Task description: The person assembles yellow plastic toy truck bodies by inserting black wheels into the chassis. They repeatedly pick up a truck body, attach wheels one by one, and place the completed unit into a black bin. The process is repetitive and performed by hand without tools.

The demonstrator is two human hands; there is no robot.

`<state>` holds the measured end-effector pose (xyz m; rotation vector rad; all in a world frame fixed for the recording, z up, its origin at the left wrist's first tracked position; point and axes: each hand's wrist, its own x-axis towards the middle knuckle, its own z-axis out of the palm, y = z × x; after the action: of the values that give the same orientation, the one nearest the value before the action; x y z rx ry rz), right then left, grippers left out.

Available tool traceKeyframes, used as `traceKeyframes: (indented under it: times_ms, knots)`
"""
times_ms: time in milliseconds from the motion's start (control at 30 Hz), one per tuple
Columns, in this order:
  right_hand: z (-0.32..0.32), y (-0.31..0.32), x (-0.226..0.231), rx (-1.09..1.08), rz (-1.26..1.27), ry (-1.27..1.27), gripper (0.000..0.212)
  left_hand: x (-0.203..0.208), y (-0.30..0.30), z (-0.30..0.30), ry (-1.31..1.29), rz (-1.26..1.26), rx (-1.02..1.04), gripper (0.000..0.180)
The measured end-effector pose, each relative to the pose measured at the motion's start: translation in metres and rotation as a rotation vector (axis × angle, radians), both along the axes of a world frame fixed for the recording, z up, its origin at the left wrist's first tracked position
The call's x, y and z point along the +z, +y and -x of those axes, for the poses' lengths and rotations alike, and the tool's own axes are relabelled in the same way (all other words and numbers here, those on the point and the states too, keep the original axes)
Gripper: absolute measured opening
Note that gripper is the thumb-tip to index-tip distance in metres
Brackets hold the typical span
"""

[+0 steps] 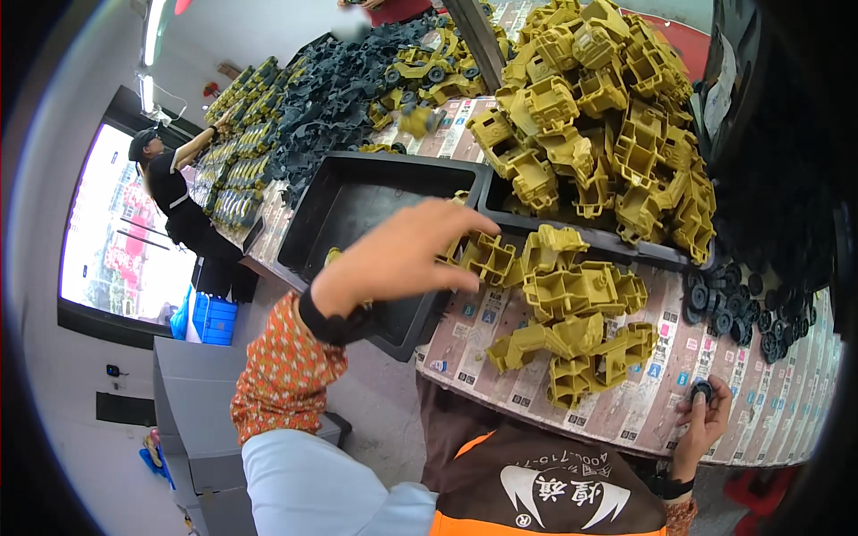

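Note:
My left hand (402, 250) is open, fingers apart, above the inner rim of a black tray (308, 214) and beside several yellow plastic toy truck bodies (585, 290). These lie loosely on the patterned table in front of me, some on their sides with hollow undersides showing. Beyond the hand, a yellow toy piece with a dark part (420, 121) is smeared by motion. At the table's near right edge, my right hand (702, 424) pinches a small black toy wheel (702, 390) between thumb and fingers.
A second black tray (626, 243) is heaped with yellow truck bodies (590, 116). Loose black wheels (737, 304) lie at the right. Dark grey parts (331, 98) and rows of yellow pieces (237, 170) cover the far left, where another person (174, 179) reaches in.

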<state>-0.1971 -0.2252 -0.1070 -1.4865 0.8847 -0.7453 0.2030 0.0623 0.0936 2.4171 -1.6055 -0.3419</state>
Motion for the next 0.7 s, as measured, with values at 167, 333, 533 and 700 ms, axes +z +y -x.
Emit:
traceKeyframes:
  times_ms: [167, 333, 533, 700]
  knots:
    - [-0.001, -0.005, -0.005, 0.049, 0.002, -0.016, 0.031, -0.028, 0.004, 0.025, -0.407, -0.062, -0.025, 0.063]
    - [-0.003, -0.008, 0.010, 0.075, -0.185, -0.131, 0.031, 0.003, 0.018, 0.027, 0.194, 0.588, 0.227, 0.071]
    - [-0.012, 0.004, 0.072, 0.292, -0.235, -0.137, 0.028, 0.003, 0.000, 0.112, 1.934, 0.913, 0.225, 0.068]
    - [-0.047, 0.046, 0.110, 0.510, -0.009, -0.218, 0.023, -0.057, -0.028, 0.179, 2.052, 0.881, 0.157, 0.071]
